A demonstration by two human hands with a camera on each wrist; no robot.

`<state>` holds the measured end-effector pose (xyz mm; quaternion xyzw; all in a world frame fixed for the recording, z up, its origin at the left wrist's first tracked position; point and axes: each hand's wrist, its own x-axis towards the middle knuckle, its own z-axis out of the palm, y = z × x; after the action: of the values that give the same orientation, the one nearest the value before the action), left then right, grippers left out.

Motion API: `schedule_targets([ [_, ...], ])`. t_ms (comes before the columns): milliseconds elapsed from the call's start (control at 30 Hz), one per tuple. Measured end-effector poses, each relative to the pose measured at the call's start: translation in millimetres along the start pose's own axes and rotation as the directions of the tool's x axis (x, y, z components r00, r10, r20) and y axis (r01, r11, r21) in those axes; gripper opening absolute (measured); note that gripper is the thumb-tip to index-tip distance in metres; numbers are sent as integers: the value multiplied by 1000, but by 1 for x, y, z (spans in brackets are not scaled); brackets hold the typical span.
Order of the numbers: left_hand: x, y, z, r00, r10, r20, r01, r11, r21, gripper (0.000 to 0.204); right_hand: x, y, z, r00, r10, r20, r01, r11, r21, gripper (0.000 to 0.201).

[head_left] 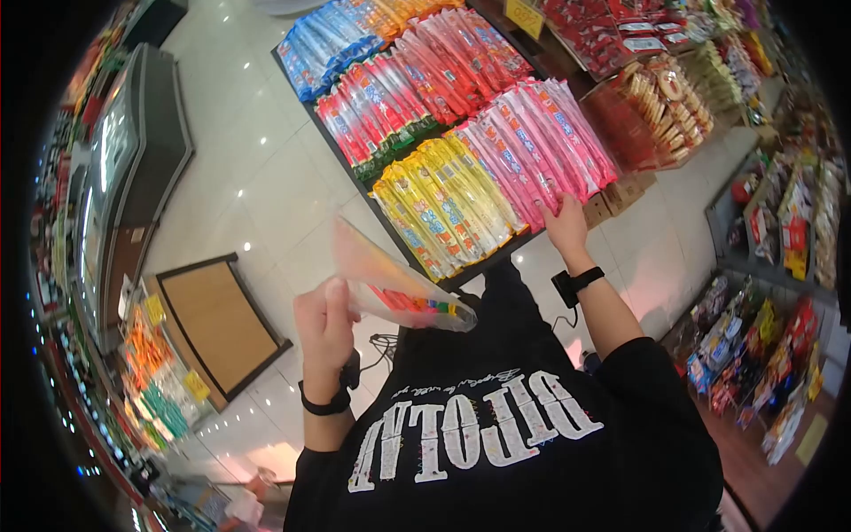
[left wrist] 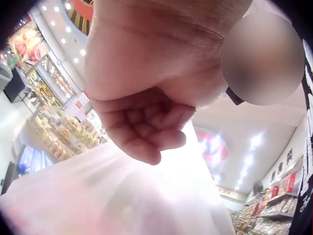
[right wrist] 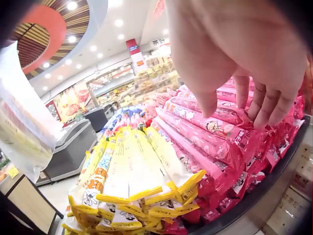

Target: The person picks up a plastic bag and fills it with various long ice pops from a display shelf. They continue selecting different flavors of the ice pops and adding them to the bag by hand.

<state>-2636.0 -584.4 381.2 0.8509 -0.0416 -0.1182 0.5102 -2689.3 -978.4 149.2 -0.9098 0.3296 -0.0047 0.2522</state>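
Note:
My left hand [head_left: 324, 324] grips the top of a clear plastic bag [head_left: 381, 266], its fingers curled in. Inside the bag, long packs in red and yellow show through. In the left wrist view the left hand [left wrist: 142, 117] has its fingertips folded toward the palm, with the whitish bag [left wrist: 98, 191] spread below. My right hand [head_left: 566, 222] is at the near ends of the pink stick packs [head_left: 532, 133]. The right wrist view shows its thumb and fingers [right wrist: 264, 105] apart and pointing down, touching the pink packs [right wrist: 200, 125]. Yellow stick packs [right wrist: 127, 171] lie beside them.
Red-and-white packs [head_left: 377, 106], red packs [head_left: 461, 62] and blue packs [head_left: 324, 44] fill the same dark-edged display. A clear bin of biscuits [head_left: 665, 106] stands right of it. A dark chest freezer [head_left: 146, 168] and a brown-topped stand [head_left: 217, 324] are on the left.

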Motion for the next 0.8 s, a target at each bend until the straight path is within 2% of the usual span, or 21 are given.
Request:
schedule_targets([
  [100, 3, 10, 22, 996, -24, -83, 22, 999, -28, 48, 14, 2, -22, 964, 41, 262, -26, 998, -62, 44],
  [200, 9, 19, 47, 991, -47, -129, 50, 999, 14, 47, 24, 16, -38, 959, -168, 229, 174, 985, -3, 39],
  [300, 12, 29, 76, 987, -87, -135, 95, 994, 54, 45, 34, 20, -73, 946, -304, 114, 294, 951, 101, 36],
  [400, 22, 28, 108, 988, -110, -105, 120, 988, 101, 47, 42, 25, -112, 975, -216, 58, 193, 944, 266, 29],
  [467, 26, 29, 133, 989, -123, -84, 130, 988, 81, 49, 45, 33, -141, 966, -232, 112, 140, 838, 527, 23],
  [533, 33, 23, 149, 992, -66, -106, 81, 986, 143, 44, 48, 42, -170, 952, -273, 141, 93, 695, 713, 12],
  [567, 36, 22, 155, 993, -40, -113, 60, 983, 174, 42, 48, 49, -183, 938, -314, 150, 99, 655, 749, 11],
  [600, 37, 32, 159, 988, -103, -114, 119, 983, 141, 43, 49, 56, -196, 922, -354, 157, 102, 614, 783, 10],
  [667, 41, 26, 163, 986, -111, -126, 135, 970, 203, 45, 46, 60, -217, 889, -414, 195, 70, 544, 836, 8],
  [767, 42, 15, 168, 985, -54, -163, 97, 959, 267, 48, 45, 63, -223, 812, -510, 284, 40, 534, 845, 10],
  [800, 40, 13, 170, 984, -24, -176, 74, 955, 286, 49, 44, 61, -218, 798, -510, 321, 34, 570, 821, 12],
])
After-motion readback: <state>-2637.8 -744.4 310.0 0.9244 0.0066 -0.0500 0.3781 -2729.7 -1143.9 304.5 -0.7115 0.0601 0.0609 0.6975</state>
